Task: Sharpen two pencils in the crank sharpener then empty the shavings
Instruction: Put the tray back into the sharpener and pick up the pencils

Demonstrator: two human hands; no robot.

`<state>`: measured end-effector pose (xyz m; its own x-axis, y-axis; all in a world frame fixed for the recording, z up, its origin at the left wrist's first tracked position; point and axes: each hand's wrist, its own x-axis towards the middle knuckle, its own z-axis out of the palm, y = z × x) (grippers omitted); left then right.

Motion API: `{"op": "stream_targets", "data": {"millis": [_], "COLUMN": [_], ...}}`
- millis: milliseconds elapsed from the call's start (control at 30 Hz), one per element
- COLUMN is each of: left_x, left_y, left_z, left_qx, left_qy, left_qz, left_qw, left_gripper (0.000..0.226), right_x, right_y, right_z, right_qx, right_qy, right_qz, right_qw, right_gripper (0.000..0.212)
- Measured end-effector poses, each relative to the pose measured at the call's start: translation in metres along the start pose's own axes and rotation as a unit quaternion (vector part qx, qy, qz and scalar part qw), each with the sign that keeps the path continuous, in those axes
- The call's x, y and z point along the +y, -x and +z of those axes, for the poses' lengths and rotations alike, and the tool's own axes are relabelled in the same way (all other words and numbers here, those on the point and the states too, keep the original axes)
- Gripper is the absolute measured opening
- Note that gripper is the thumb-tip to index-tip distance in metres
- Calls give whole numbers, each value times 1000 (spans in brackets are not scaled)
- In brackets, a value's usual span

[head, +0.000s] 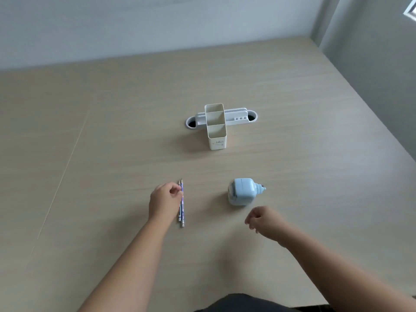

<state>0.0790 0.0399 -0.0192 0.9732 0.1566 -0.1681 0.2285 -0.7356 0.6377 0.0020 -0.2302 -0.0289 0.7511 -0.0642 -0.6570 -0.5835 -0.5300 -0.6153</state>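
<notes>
Two pencils (182, 208) with a blue-and-white pattern lie side by side on the table, tips pointing away from me. My left hand (165, 200) rests at their left side, its fingertips touching the upper part of the pencils; whether it grips them I cannot tell. A light blue crank sharpener (242, 192) stands to the right, its crank knob pointing right. My right hand (264, 220) hovers just in front of the sharpener, fingers loosely curled, holding nothing.
A cream three-compartment pen holder (216, 128) stands further back at the middle. Behind it a white cable-slot cover (238, 117) is set into the light wooden table (112, 131). Walls border the table at the back and right.
</notes>
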Motion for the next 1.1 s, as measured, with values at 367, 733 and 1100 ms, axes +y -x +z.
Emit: {"op": "stream_targets", "data": {"millis": [367,733,1100], "left_x": [-35,-48,-3], "left_y": [-6,-15,-43], "left_z": [7,-2,-12], "left_qx": [-26,-38,-3], "left_qy": [27,7,304], "left_qz": [-126,-131,-160], "left_qw": [991,991,939], "left_gripper": [16,22,32], "right_x": [-113,-149,-171], "right_y": [-44,-106,-93], "right_z": [85,126,34], "right_qx": [-57,27,94], "right_qy": [123,183,-49], "right_qz": [-118,-61,-166], "right_qw": [984,981,980], "right_gripper": [21,28,7]}}
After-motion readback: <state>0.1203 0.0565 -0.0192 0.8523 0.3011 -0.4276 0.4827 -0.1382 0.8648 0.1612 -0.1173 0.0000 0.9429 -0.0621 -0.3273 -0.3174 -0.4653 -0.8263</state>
